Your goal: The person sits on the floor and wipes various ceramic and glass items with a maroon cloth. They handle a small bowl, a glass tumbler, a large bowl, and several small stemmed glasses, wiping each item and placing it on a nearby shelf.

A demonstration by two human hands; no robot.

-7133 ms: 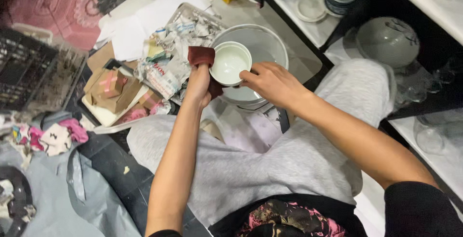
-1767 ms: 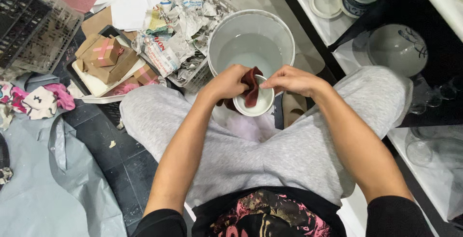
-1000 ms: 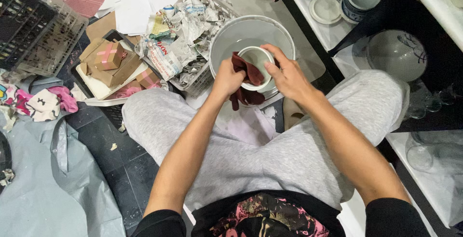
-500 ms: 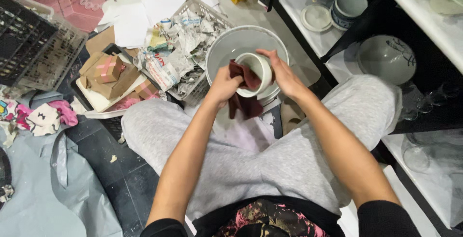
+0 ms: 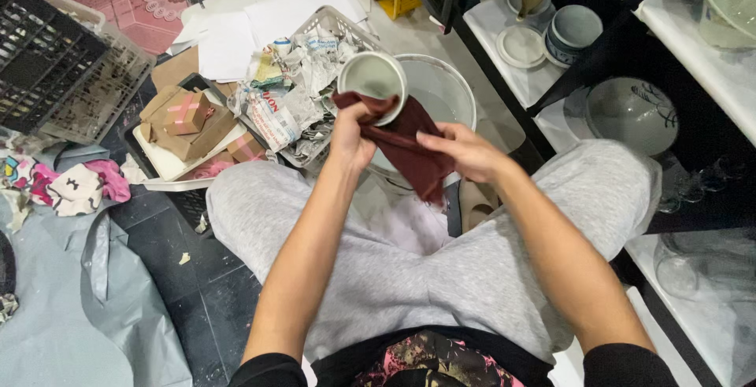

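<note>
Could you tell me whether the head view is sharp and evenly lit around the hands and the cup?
Head view: the left hand, right hand, cup and dark red cloth are fairly sharp, with slight softness; light is even and soft, no hard shadows; the shelf recess at right is dark; wide-angle bending shows toward the edges.

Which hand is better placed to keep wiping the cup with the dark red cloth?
Probably the right hand: it pinches the dark red cloth hanging free, while the left hand grips the pale cup through it, above the white bucket.

crumpled newspaper (image 5: 295,107), cardboard boxes (image 5: 189,119), black crate (image 5: 47,60), stacked bowls (image 5: 573,33)
</note>
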